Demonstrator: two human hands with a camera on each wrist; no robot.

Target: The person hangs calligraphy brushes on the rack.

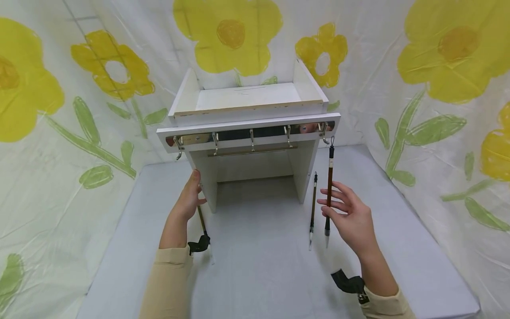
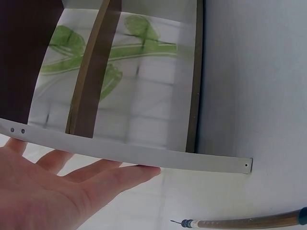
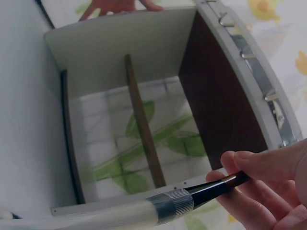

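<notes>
My right hand (image 1: 352, 217) pinches a calligraphy brush (image 1: 330, 173) by its brown handle, between thumb and fingers. The brush is upright, its pale tip down. Its hanging loop is beside the rightmost hook (image 1: 323, 133) of the hook rail; I cannot tell whether it is caught there. In the right wrist view the brush's ferrule (image 3: 178, 205) and capped tip are close to the camera. With extended fingers my left hand (image 1: 187, 199) rests against the left side panel (image 2: 120, 146) of the white shelf unit (image 1: 247, 113).
A second brush (image 1: 313, 208) lies on the table right of the shelf. Another brush (image 1: 202, 220) lies to its left, partly behind the left hand. Inside the unit a thin wooden bar (image 3: 141, 124) runs across. A flowered sheet (image 1: 438, 110) hangs behind the pale tabletop (image 1: 259, 266).
</notes>
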